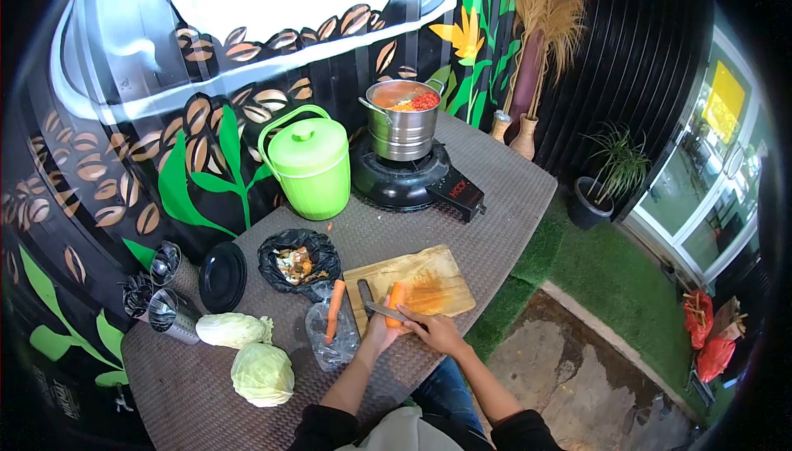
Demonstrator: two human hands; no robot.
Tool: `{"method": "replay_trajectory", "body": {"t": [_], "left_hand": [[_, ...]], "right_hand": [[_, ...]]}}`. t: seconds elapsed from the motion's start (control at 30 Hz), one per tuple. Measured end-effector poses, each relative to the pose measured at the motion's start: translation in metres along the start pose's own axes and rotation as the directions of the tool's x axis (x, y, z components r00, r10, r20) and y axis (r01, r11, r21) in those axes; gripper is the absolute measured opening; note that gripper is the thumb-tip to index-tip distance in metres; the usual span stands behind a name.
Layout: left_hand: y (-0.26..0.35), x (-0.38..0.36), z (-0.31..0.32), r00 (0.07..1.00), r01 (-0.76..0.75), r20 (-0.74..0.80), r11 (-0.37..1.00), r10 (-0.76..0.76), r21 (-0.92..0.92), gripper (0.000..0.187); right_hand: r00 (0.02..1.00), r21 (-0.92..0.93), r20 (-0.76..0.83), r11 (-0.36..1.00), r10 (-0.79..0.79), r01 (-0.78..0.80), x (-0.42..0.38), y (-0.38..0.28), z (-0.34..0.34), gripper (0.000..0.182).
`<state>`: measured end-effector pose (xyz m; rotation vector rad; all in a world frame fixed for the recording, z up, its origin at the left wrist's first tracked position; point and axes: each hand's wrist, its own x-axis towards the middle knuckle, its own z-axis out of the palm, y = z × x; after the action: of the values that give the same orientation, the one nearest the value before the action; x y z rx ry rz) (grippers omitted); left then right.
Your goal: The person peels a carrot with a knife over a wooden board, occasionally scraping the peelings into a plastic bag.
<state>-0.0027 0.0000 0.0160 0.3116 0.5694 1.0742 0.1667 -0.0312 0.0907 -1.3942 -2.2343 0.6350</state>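
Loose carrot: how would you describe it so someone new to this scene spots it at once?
On the table, find the wooden board. Just left of it in the picture, the loose carrot overlaps a clear bag. It lies free, unlike the held carrot in the left hand.

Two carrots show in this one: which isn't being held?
The loose carrot lying on the clear plastic bag, beside the cutting board; the other carrot is gripped in the left hand.
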Motion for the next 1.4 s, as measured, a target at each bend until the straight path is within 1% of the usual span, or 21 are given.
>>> {"method": "replay_trajectory", "body": {"t": [0.03,0.17,0.23,0.27,0.33,0.47,0.53,0.57,0.63,0.67,0.73,0.77,0.83,0.87,0.93,1.07,1.13,1.27,1.33,1.37,1.4], "left_hand": [[0.001,-0.001,0.002,1.000,0.019,0.017,1.000,-0.019,0.001,0.049],[0.000,0.003,-0.005,0.997,0.053,0.056,0.999,-0.053,0.005,0.052],[0.000,0.004,-0.008,0.996,0.045,0.074,0.999,-0.046,0.018,0.053],[-0.001,0.005,-0.008,0.996,0.045,0.072,0.999,-0.047,0.018,0.053],[-0.002,0.005,-0.005,1.000,0.022,-0.018,0.999,-0.021,0.045,0.053],[-0.003,0.008,-0.009,1.000,0.024,-0.018,0.999,-0.024,0.035,0.051],[-0.003,0.010,-0.013,1.000,0.007,0.017,1.000,-0.007,0.013,0.047],[-0.005,0.010,-0.014,1.000,0.006,0.018,1.000,-0.006,0.013,0.047],[-0.006,0.004,-0.008,1.000,-0.007,0.005,0.999,0.007,0.051,0.044],[-0.005,0.003,-0.005,1.000,-0.010,0.002,0.999,0.010,0.051,0.044],[-0.004,0.002,-0.004,1.000,-0.022,0.019,1.000,0.022,0.000,0.039],[-0.004,0.001,-0.004,1.000,-0.023,0.014,1.000,0.023,0.002,0.039],[-0.006,0.001,-0.003,0.999,-0.015,-0.041,1.000,0.016,0.023,0.041],[-0.004,0.000,-0.004,0.999,-0.012,-0.040,1.000,0.013,0.024,0.041],[0.001,-0.002,-0.004,0.993,0.018,0.114,1.000,-0.019,0.011,0.041],[0.004,-0.006,0.004,0.998,0.019,0.061,1.000,-0.020,0.016,0.043],[0.005,-0.004,0.000,0.988,-0.010,0.157,0.997,-0.001,0.070,0.044],[0.005,-0.008,0.008,0.994,-0.014,0.110,0.997,0.005,0.082,0.043],[0.002,-0.009,0.016,0.999,-0.015,-0.045,0.999,0.016,0.039,0.041],[0.003,-0.008,0.012,0.999,-0.014,-0.047,0.999,0.016,0.040,0.041],[0.006,-0.007,0.007,0.998,-0.003,0.065,0.999,0.001,0.040,0.041]], "right_hand": [[1.000,0.054,-0.009,0.998,-0.025,0.025,-0.002,-0.001,-0.003,0.043],[0.998,0.051,0.057,0.998,0.021,-0.024,0.000,-0.005,-0.011,0.043],[0.990,-0.021,0.109,0.996,0.084,-0.082,0.001,-0.011,-0.014,0.043],[0.990,-0.019,0.111,0.996,0.084,-0.082,0.001,-0.008,-0.010,0.043],[0.999,-0.041,0.029,0.999,0.023,-0.021,0.002,-0.004,-0.003,0.041],[0.997,-0.051,0.027,0.997,0.067,-0.066,0.002,-0.009,-0.003,0.039],[0.995,-0.109,-0.084,0.993,0.045,-0.054,0.003,-0.007,0.006,0.037],[0.995,-0.110,-0.084,0.992,0.045,-0.054,0.003,-0.006,0.010,0.037],[0.975,-0.136,-0.160,0.975,0.156,-0.178,0.003,-0.013,0.012,0.037],[0.975,-0.134,-0.158,0.975,0.153,-0.175,0.002,-0.011,0.014,0.037],[0.947,0.105,-0.226,0.973,0.227,-0.208,0.000,-0.004,0.020,0.038],[0.948,0.109,-0.224,0.972,0.227,-0.207,0.000,0.000,0.022,0.038],[0.972,0.194,-0.179,0.974,0.154,-0.119,-0.003,0.008,0.021,0.043],[0.971,0.193,-0.181,0.974,0.157,-0.121,-0.004,0.011,0.020,0.043],[0.994,0.156,-0.073,0.985,0.086,-0.074,-0.007,0.014,0.016,0.044],[0.998,0.180,-0.041,0.983,0.049,-0.041,-0.010,0.007,0.005,0.047],[0.994,0.173,0.047,0.980,0.095,-0.101,-0.010,0.008,0.006,0.050],[0.999,0.211,0.001,0.976,0.047,-0.046,-0.011,0.013,0.014,0.050],[0.999,0.287,-0.035,0.958,-0.006,0.016,-0.009,0.019,0.019,0.050],[0.999,0.288,-0.034,0.958,-0.005,0.015,-0.008,0.022,0.022,0.050],[0.999,0.274,-0.039,0.961,-0.009,0.020,-0.007,0.022,0.022,0.049]]}}
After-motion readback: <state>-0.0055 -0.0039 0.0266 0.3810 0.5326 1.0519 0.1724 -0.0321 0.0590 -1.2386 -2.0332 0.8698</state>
